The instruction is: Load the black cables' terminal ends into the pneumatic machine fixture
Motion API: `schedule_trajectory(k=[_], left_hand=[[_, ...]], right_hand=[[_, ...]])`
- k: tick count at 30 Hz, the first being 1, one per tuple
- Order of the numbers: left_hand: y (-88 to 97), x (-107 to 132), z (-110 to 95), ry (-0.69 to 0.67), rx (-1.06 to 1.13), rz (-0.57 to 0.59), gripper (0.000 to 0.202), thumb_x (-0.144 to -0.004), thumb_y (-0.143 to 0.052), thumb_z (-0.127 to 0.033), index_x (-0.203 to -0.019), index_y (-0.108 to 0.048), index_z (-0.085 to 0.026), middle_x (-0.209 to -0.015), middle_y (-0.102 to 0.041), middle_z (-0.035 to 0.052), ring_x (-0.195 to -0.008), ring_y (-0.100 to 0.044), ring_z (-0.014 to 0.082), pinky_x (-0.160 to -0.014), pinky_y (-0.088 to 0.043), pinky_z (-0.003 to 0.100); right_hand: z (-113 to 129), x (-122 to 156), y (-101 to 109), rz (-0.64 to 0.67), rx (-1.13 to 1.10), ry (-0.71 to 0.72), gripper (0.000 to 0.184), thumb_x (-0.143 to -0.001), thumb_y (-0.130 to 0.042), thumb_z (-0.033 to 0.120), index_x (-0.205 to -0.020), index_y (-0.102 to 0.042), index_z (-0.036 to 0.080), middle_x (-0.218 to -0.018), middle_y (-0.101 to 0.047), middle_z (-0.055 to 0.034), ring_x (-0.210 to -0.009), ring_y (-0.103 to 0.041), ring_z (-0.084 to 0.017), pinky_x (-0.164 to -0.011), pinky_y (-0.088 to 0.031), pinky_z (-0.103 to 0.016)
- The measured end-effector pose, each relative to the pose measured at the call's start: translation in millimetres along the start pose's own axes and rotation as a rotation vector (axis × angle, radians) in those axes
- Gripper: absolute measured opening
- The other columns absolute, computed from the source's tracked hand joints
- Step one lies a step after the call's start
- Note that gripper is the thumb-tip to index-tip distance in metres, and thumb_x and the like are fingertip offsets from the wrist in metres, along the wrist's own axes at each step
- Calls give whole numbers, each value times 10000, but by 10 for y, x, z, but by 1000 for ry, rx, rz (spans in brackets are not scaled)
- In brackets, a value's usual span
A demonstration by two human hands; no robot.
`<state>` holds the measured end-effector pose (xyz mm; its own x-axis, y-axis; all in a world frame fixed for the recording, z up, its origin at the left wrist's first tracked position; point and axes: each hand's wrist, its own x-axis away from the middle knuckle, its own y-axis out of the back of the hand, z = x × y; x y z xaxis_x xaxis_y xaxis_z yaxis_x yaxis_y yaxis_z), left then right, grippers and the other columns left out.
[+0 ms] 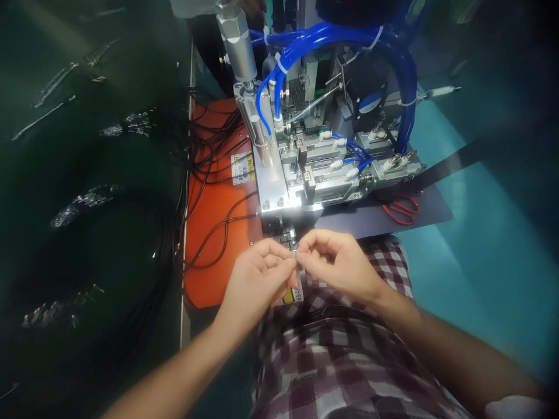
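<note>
My left hand (262, 273) and my right hand (334, 261) meet fingertip to fingertip at the front of a metal machine (279, 186). Both thumbs and forefingers are pinched together around a tiny piece (294, 254), pale and shiny, too small to name. Just beyond the fingertips sits the machine's small front fixture (286, 234), partly covered by the hands. Below the hands, a label (298, 293) with yellow and black print shows partly.
Black cables (213, 145) trail over the orange base plate (209, 285) onto a dark green surface at left, where bundles of metal-ended cables (87, 203) lie. Blue air hoses (332, 35) arch above the machine. Red-handled scissors (402, 209) lie at right. A person stands behind.
</note>
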<state>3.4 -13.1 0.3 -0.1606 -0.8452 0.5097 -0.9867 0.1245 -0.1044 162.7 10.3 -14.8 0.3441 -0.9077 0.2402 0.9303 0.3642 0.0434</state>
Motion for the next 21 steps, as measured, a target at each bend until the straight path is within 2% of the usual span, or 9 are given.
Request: schedule_trajectory(k=[7,9,15,21], left_hand=[[-35,12,-10,4,205,42,108,-838,-612,-226,-816,-530,-161,-558,-610,-30,-336,-354,8,-374,-235,137],[-36,13,-6,8,256,45,107,-831,-624,-232,-834,-540,-164,-596,-607,-38,-344,-339,-1,-385,-228,142],[-17,4,19,50,252,56,121,-844,-621,-270,-835,-552,-171,-384,-367,-112,-349,-255,15,-415,-218,150],[-38,0,19,83,222,43,157,-837,-618,-310,-806,-538,-179,-356,-386,-101,-343,-241,26,-406,-211,162]], right_hand=[[-137,14,-67,113,-455,-113,166,-834,-615,302,-754,-562,167,-478,-498,75,-396,-390,-43,-405,-296,-172],[-167,19,-91,117,-509,-105,180,-849,-604,321,-764,-564,168,-476,-501,76,-392,-377,-38,-405,-293,-169],[-90,41,-104,22,-335,-53,131,-844,-597,270,-781,-535,174,-438,-477,92,-384,-414,-53,-416,-346,-174],[-63,55,-73,-49,-142,8,95,-828,-617,242,-789,-573,167,-517,-504,71,-418,-473,-61,-419,-372,-178]])
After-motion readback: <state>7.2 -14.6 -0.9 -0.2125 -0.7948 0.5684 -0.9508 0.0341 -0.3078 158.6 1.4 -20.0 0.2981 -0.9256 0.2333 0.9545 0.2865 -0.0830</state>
